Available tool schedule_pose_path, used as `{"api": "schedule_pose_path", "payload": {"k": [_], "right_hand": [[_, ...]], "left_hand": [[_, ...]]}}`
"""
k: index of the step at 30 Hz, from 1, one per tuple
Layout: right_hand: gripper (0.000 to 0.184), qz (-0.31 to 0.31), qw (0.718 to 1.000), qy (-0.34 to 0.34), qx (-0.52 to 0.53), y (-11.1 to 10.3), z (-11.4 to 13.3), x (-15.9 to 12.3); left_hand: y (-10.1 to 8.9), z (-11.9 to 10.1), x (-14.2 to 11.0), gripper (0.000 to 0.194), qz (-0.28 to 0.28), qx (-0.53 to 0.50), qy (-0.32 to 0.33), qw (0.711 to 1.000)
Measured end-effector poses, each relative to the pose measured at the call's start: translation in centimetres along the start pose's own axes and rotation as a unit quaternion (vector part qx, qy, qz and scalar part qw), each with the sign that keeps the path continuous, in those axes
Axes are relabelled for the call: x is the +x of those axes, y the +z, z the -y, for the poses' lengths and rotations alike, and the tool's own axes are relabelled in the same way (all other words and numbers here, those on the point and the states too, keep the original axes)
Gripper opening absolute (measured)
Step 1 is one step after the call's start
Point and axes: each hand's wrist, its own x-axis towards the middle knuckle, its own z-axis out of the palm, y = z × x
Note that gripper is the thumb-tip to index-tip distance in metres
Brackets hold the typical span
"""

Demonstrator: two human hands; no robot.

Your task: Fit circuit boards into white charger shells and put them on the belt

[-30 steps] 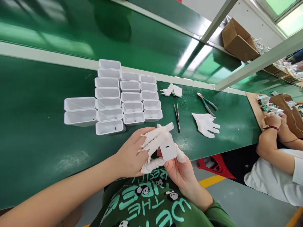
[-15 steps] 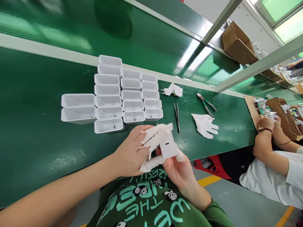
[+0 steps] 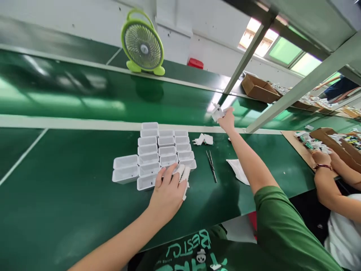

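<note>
Right now the two hands are well apart over the green worktop (image 3: 70, 203). The right hand (image 3: 227, 119) reaches out past the pale rail at the back, its grip closed on a small white piece (image 3: 217, 113) with thin prongs sticking up from one end. The left hand (image 3: 168, 194) is low at the near edge of the white containers (image 3: 148, 158), fingers bent forward over the closest ones. White torn coverings (image 3: 184, 174) wrap some of its fingers. Whether its grip is closed on a container cannot be told, as the hand hides what lies beneath.

The containers have open tops and stand side by side in packed columns, with two more adjoining the block on its left. Some show a small dark slot inside. Just right of the block lie white parts (image 3: 203, 139) with a bit of green, and nearer the person, metal tweezers (image 3: 211, 166). Farther right is a white glove (image 3: 238, 171), partly hidden behind the right forearm.

Beyond the rail, a lime-green fan (image 3: 143, 49) stands on the back ledge, with a red object (image 3: 195, 63) to its right and an open cardboard box (image 3: 259, 89) farther along. At the far right, a co-worker's hands (image 3: 324, 158) handle white and green pieces beside another cardboard box (image 3: 324, 136).
</note>
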Motion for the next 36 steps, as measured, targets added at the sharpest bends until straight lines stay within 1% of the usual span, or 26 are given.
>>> {"api": "schedule_pose_path", "payload": {"k": [2, 4, 6, 8, 9, 11, 13, 14, 16, 19, 21, 23, 24, 26, 28, 29, 30, 31, 32, 33, 34, 36], "right_hand": [[0.034, 0.012, 1.000, -0.007, 0.001, 1.2, 0.2, 1.1], [0.029, 0.029, 0.999, -0.029, -0.006, 1.7, 0.4, 0.9], [0.036, 0.049, 0.996, -0.065, -0.022, 1.1, 0.4, -0.1], [0.047, 0.090, 0.988, -0.118, -0.045, -0.2, 0.4, -1.7], [0.051, 0.123, 0.980, -0.148, -0.058, -1.0, 0.4, -2.6], [0.052, 0.213, 0.951, -0.208, -0.086, -2.4, 0.6, -4.6], [0.044, 0.287, 0.918, -0.247, -0.119, -3.0, 0.9, -6.3], [0.040, 0.308, 0.906, -0.257, -0.136, -3.1, 1.1, -7.0], [0.034, 0.322, 0.894, -0.263, -0.168, -2.6, 1.6, -7.7], [0.035, 0.318, 0.888, -0.263, -0.202, -1.6, 2.3, -7.5], [0.033, 0.324, 0.882, -0.268, -0.212, -1.1, 2.6, -7.1], [0.032, 0.330, 0.879, -0.273, -0.212, -0.8, 2.8, -6.7], [0.032, 0.329, 0.880, -0.273, -0.208, -0.7, 2.9, -6.6], [0.035, 0.317, 0.888, -0.271, -0.194, -1.0, 3.2, -6.7], [0.041, 0.298, 0.899, -0.269, -0.174, -2.0, 3.4, -7.2], [0.045, 0.282, 0.909, -0.268, -0.152, -2.7, 3.5, -7.7], [0.048, 0.262, 0.921, -0.267, -0.107, -3.7, 3.5, -8.5], [0.052, 0.238, 0.933, -0.266, -0.045, -4.7, 3.5, -9.4], [0.055, 0.203, 0.942, -0.260, 0.060, -5.8, 3.4, -10.4], [0.057, 0.175, 0.936, -0.252, 0.174, -6.8, 3.3, -11.7], [0.057, 0.149, 0.919, -0.244, 0.270, -7.7, 3.0, -13.2], [0.051, 0.106, 0.890, -0.211, 0.389, -8.8, 2.4, -16.4]], "left_hand": [[0.2, -0.1, 0.3, 0.018, -0.020, 0.028, -0.017, 0.999], [0.4, -0.3, 0.4, 0.017, -0.042, 0.049, -0.022, 0.998], [0.5, -0.5, 0.4, 0.018, -0.070, 0.047, -0.008, 0.996], [0.2, -0.8, 0.4, 0.021, -0.085, 0.017, 0.013, 0.996], [0.1, -1.0, 0.3, 0.022, -0.083, -0.005, 0.022, 0.996], [-0.3, -1.2, 0.2, 0.024, -0.067, -0.047, 0.033, 0.996], [-0.6, -1.3, 0.1, 0.027, -0.052, -0.070, 0.042, 0.995], [-0.8, -1.3, 0.1, 0.028, -0.046, -0.073, 0.046, 0.995], [-0.8, -1.0, 0.0, 0.030, -0.039, -0.062, 0.051, 0.996], [-0.7, -0.8, -0.2, 0.030, -0.037, -0.037, 0.038, 0.998], [-0.5, -0.8, -0.5, 0.020, -0.037, -0.046, 0.023, 0.998], [-0.3, -1.1, -0.7, 0.009, -0.022, -0.070, 0.021, 0.997], [-0.1, -1.3, -0.8, 0.007, -0.010, -0.078, 0.026, 0.997], [0.2, -1.5, -1.0, 0.013, 0.015, -0.088, 0.043, 0.995], [0.5, -1.6, -1.2, 0.018, 0.034, -0.100, 0.050, 0.993], [0.7, -1.6, -1.3, 0.019, 0.040, -0.111, 0.048, 0.992], [0.8, -1.6, -1.4, 0.020, 0.045, -0.126, 0.043, 0.990], [1.0, -1.5, -1.5, 0.022, 0.049, -0.143, 0.036, 0.988], [1.2, -1.5, -1.5, 0.025, 0.053, -0.162, 0.027, 0.985], [1.5, -1.5, -1.6, 0.027, 0.056, -0.182, 0.019, 0.982], [1.7, -1.6, -1.6, 0.030, 0.057, -0.200, 0.010, 0.978], [2.2, -1.8, -1.5, 0.031, 0.058, -0.228, -0.011, 0.972]]}}
